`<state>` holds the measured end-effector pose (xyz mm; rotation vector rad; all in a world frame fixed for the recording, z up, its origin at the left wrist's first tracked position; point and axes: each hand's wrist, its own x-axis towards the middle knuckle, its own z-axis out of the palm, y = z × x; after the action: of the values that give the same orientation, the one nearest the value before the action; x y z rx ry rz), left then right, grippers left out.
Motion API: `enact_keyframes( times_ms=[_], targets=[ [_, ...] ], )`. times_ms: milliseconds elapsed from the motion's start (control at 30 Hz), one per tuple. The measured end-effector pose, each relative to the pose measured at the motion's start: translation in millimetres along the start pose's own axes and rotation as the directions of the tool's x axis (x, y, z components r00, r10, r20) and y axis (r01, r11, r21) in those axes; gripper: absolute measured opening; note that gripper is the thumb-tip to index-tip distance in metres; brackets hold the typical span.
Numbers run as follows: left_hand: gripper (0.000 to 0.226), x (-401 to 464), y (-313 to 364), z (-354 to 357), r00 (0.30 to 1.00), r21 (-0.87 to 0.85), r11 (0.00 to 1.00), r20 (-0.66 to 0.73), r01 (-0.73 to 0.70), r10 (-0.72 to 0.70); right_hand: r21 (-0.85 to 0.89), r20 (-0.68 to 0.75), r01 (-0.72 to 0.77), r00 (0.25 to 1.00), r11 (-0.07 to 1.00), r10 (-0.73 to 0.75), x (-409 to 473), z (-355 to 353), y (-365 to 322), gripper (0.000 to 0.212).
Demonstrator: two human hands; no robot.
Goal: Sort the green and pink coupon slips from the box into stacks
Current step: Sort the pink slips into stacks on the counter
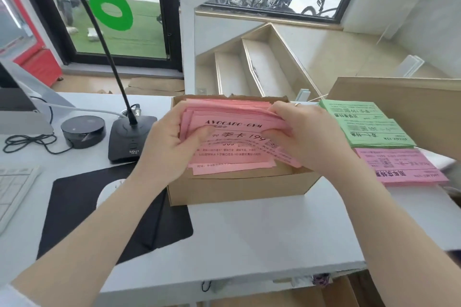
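Both forearms reaching in from the near edge to the cardboard box (239,187). Left hand (172,147) and right hand (309,137) curled round opposite short ends of the pink bundle (234,142), long axis left-right. Sorted pink stack (401,164) and green stack (366,127) just right, nearer the right hand.

Fanned pink slips (234,137) in open cardboard box (239,188); green stack (369,127), pink stack (401,166) beside.

Both hands (237,137) gripping pink slips (232,149) over box (239,188), sorted stacks (374,129) right
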<state>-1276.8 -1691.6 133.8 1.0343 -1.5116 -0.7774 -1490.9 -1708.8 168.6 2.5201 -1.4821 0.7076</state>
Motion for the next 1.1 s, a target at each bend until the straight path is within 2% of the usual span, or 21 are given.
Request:
enact_keyframes(
  times_ms=[67,167,233,367,433,533,600,633,700,767,833,900,1000,1100],
  targets=[
    [0.035,-20.9,18.0,6.6,0.999,-0.050,0.998,0.016,-0.038,0.039,-0.059,-0.020,0.011,1.000,0.998,-0.012,-18.9,-27.4,-7.3,0.020],
    [0.045,-54.6,24.6,21.0,0.996,-0.031,0.998,0.060,-0.059,0.061,-0.040,0.111,-0.055,0.992,0.998,0.059,-50.3,-42.5,-10.6,0.022],
    [0.051,-78.3,8.9,31.1,0.997,-0.028,0.999,0.071,0.036,-0.034,-0.048,0.219,-0.095,0.970,0.994,0.103,-72.4,-28.7,-7.9,0.021],
    [0.033,-117.0,-32.9,45.4,0.959,0.025,0.966,0.109,0.259,-0.260,-0.094,0.427,-0.071,0.898,0.993,0.105,-107.8,25.7,0.7,0.016],
    [0.032,-126.2,-46.2,46.3,0.947,0.004,0.950,0.078,0.312,-0.312,-0.075,0.432,-0.067,0.897,0.995,0.093,-115.2,41.7,3.0,0.017],
    [0.027,-129.4,-56.9,41.7,0.936,-0.029,0.936,0.032,0.351,-0.350,-0.022,0.365,-0.091,0.926,0.996,0.093,-117.7,44.1,8.2,0.018],
    [0.025,-129.5,-61.9,36.4,0.927,-0.077,0.924,0.035,0.375,-0.374,0.035,0.367,-0.178,0.917,0.983,0.153,-121.5,42.1,18.7,0.017],
    [0.026,-130.2,-64.8,33.9,0.922,-0.099,0.917,0.040,0.387,-0.385,0.114,0.383,-0.275,0.899,0.955,0.213,-125.8,41.8,26.2,0.015],
    [0.030,-132.6,-73.1,28.3,0.912,-0.078,0.909,0.044,0.410,-0.407,0.344,0.416,-0.484,0.847,0.805,0.331,-136.3,44.8,42.1,0.013],
    [0.028,-135.7,-81.9,23.1,0.898,-0.029,0.897,0.024,0.441,-0.440,0.556,0.441,-0.595,0.803,0.580,0.401,-146.4,51.1,54.4,0.016],
    [0.022,-136.3,-88.0,20.1,0.882,-0.054,0.881,-0.013,0.470,-0.471,0.713,0.465,-0.621,0.766,0.325,0.444,-153.7,59.6,61.3,0.021],
    [0.018,-133.9,-89.6,20.1,0.875,-0.051,0.875,-0.043,0.481,-0.483,0.783,0.486,-0.601,0.751,0.159,0.447,-157.0,69.5,63.9,0.027],
    [0.016,-129.1,-89.5,21.6,0.883,0.008,0.884,-0.051,0.467,-0.466,0.817,0.503,-0.573,0.762,0.064,0.408,-157.2,83.0,61.6,0.034],
    [0.014,-126.4,-87.3,21.6,0.884,-0.037,0.886,-0.071,0.461,-0.463,0.831,0.486,-0.554,0.767,0.050,0.420,-154.4,88.3,60.5,0.030]
  ],
)
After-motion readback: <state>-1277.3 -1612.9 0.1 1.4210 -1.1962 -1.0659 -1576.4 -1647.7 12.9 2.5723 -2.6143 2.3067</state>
